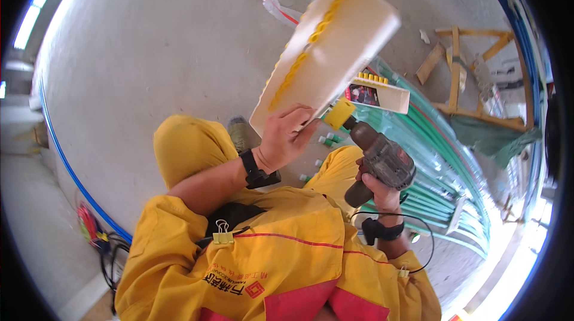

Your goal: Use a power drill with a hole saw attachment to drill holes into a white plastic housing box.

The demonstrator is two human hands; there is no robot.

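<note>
My left hand [286, 135] grips the near end of a long white trough-like piece [341, 40] with a wavy edge. A row of yellow scallops runs along the piece, which is tilted up and away from me. In my right hand [381, 192] is a dark, dusty cordless drill [388, 159], held by its handle. A yellow hole saw [339, 114] is fitted at its front. The hole saw is close beside the white piece's right edge, near my left fingers; whether they touch I cannot tell.
A shallow white box [394, 98] with yellow pieces and a dark packet lies beyond the drill. Wrapped green pipes [442, 201] stretch along the right. Small green-and-white fittings [329, 140] lie by my leg. A wooden frame [455, 72] stands far right; a blue hose [66, 162] curves at left.
</note>
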